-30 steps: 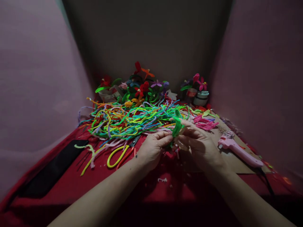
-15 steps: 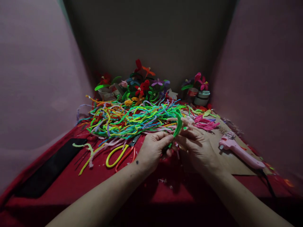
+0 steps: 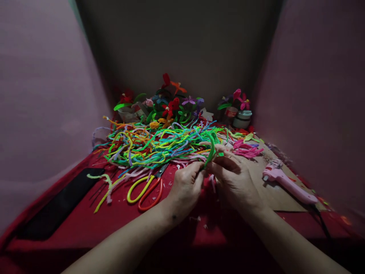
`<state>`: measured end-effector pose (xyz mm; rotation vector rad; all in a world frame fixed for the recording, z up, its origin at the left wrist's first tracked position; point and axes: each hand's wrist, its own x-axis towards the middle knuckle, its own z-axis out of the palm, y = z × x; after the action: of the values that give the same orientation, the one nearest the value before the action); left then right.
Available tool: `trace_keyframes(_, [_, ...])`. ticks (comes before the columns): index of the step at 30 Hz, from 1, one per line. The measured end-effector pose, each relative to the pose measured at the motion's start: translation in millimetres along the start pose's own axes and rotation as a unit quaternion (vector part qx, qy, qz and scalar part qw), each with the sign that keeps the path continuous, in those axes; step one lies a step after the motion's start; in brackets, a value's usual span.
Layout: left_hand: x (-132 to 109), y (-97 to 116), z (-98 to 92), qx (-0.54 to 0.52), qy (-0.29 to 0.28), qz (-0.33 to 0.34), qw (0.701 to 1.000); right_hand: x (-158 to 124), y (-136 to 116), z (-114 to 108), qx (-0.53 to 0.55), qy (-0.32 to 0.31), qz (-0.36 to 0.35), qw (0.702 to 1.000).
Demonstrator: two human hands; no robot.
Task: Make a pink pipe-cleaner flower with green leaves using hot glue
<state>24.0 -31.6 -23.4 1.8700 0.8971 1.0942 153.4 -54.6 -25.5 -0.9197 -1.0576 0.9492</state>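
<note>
A bent green pipe cleaner piece point(image 3: 211, 151) stands up between my hands, over the near right side of a heap of colourful pipe cleaners point(image 3: 159, 146). My left hand point(image 3: 186, 185) is closed on its lower end, the fingertips partly hidden. Just to the right, my right hand point(image 3: 232, 177) pinches the same green piece near its base, fingers curled. Scissors point(image 3: 146, 192) with one yellow and one red handle lie left of my left hand, blades partly under the heap.
A pink glue gun point(image 3: 288, 184) rests on a cardboard sheet point(image 3: 262, 194) at right. Pink pipe cleaner pieces point(image 3: 246, 148) lie behind it. A black flat object point(image 3: 59, 203) is at left. Pipe cleaner flowers point(image 3: 171, 106) and a lidded jar point(image 3: 242, 119) stand at the back.
My left hand has turned over, its back now more upward, and more of the scissors' red handle shows. The green piece has shifted slightly left and appears narrower.
</note>
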Motion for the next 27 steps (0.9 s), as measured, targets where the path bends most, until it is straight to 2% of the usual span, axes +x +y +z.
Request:
trace_keyframes(3, [1.4,1.2,-2.0,-0.039,0.0,-0.026,0.999,-2.8,-1.5,1.9,0.016,-0.03,0.029,0.999])
trace_keyframes(6, [3.7,8.1,-3.2,-0.125,-0.019,-0.079,0.989,-5.4,-4.7,3.1,0.013,-0.041,0.026,0.999])
trace_keyframes(9, [6.0,13.3,-3.5,-0.233,-0.05,-0.136,0.962,-5.6,-5.0,1.3,-0.008,-0.01,0.025,1.0])
trace_keyframes(12, [7.6,11.9,-4.9,-0.312,-0.083,-0.168,0.931,-3.9,-2.8,-2.7,0.047,0.002,0.05,0.998])
trace_keyframes(17, [10.6,6.3,-11.1,-0.389,-0.17,-0.202,0.883,-1.3,-5.5,-6.4,0.14,-0.056,0.123,0.981])
trace_keyframes(18, [11.1,6.2,-11.8,-0.381,-0.18,-0.199,0.885,-1.0,-6.8,-5.9,0.159,-0.063,0.125,0.977])
trace_keyframes(20, [11.4,6.6,-11.7,-0.335,-0.162,-0.168,0.913,-0.7,-8.6,-3.8,0.195,-0.06,0.104,0.973])
trace_keyframes(23, [9.4,5.9,-7.8,-0.225,-0.062,-0.094,0.968,-0.5,-8.6,0.9,0.194,-0.024,0.057,0.979])
trace_keyframes(25, [6.8,4.4,-4.4,-0.158,0.0,-0.045,0.987,-0.6,-7.3,3.8,0.162,0.009,0.042,0.986])
trace_keyframes(27, [4.5,3.2,-1.7,-0.111,0.032,0.001,0.993,-0.7,-6.5,6.3,0.125,0.036,0.039,0.991])
